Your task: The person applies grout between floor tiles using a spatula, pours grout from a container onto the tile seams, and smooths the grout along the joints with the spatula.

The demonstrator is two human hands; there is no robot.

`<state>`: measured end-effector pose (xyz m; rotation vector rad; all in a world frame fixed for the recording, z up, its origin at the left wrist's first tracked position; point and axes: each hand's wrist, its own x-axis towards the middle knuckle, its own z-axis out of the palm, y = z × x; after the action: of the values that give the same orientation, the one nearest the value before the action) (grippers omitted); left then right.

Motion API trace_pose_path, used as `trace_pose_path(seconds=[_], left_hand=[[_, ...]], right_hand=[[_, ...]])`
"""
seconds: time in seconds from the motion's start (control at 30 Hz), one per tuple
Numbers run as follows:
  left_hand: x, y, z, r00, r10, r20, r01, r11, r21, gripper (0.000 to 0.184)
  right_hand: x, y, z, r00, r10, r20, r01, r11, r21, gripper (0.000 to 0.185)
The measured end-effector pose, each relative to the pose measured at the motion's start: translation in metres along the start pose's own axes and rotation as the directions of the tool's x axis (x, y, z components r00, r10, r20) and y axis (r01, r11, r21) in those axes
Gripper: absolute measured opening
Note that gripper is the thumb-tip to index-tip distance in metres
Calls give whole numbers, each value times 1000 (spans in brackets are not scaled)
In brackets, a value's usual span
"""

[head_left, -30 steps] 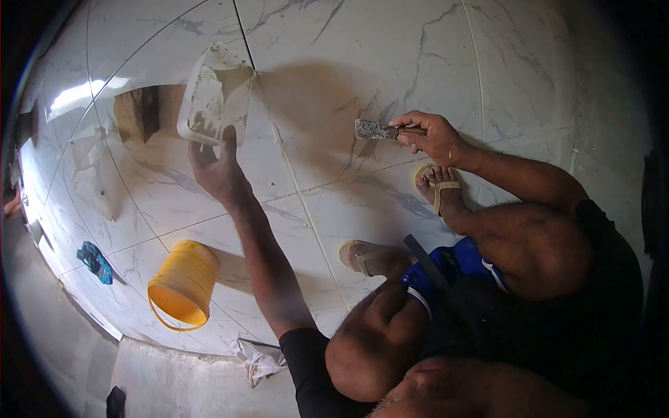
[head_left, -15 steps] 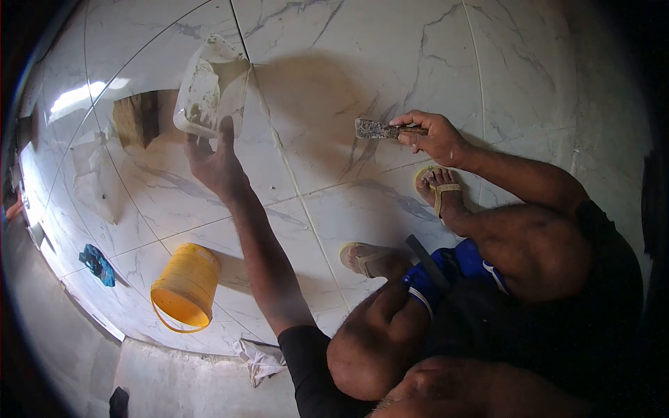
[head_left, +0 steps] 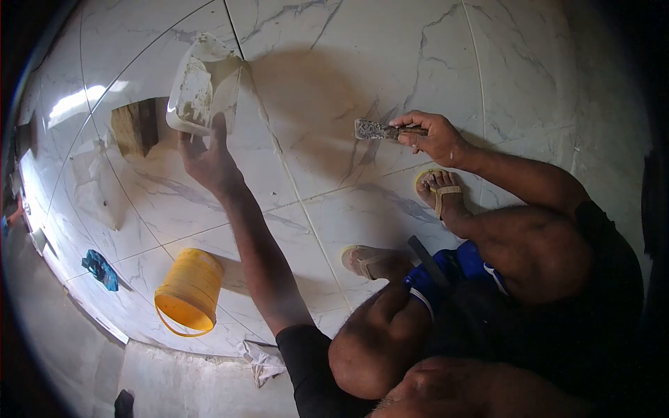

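My left hand (head_left: 211,164) grips the near end of a translucent white plastic container (head_left: 185,90), thumb on its wall, and holds it tilted over the tiles. Greyish residue coats parts of the container. In my right hand (head_left: 442,141) is a putty knife (head_left: 375,129), its wide blade crusted with grey material and pointing left. The fingers wrap around its handle. The blade is apart from the container, with a broad shadow on the tiles between them.
Marbled white tiles (head_left: 306,244) with grout lines spread around me. A yellow bucket (head_left: 191,282) stands left of my knees, near a crumpled blue-green bag (head_left: 100,269). Farther out are a wooden block (head_left: 136,129) and a white bag (head_left: 94,177). A pale cloth (head_left: 263,362) lies at the floor's edge.
My left hand and the container have shifted slightly left in view. The right hand with the putty knife stays in nearly the same place.
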<state>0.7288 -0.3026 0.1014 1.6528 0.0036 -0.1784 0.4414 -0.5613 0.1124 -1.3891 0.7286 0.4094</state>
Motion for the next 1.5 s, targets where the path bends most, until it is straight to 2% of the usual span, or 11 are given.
trace_pose_path(seconds=[0.23,0.43,0.73,0.93,1.23,1.5], left_hand=[[14,1,10,999,36,1,-36,999,30,64],[26,13,18,1000,25,-2,-25,999,-20,66],[33,14,23,998,55,-17,-54,996,69,63],[35,18,27,998,69,4,-69,997,-18,62],[44,19,31,999,32,-14,-32,999,-7,65],[57,13,36,997,78,-25,-78,997,5,63]], right_hand=[[5,-6,-5,1000,12,-9,-12,1000,23,34],[7,-17,-9,1000,11,8,-11,1000,17,36],[9,-24,-9,1000,17,-12,-17,1000,11,35],[9,-20,-9,1000,21,-16,-21,999,39,35],[13,-17,-10,1000,7,-13,-6,999,52,34],[16,-23,-12,999,46,-18,-45,998,43,35]])
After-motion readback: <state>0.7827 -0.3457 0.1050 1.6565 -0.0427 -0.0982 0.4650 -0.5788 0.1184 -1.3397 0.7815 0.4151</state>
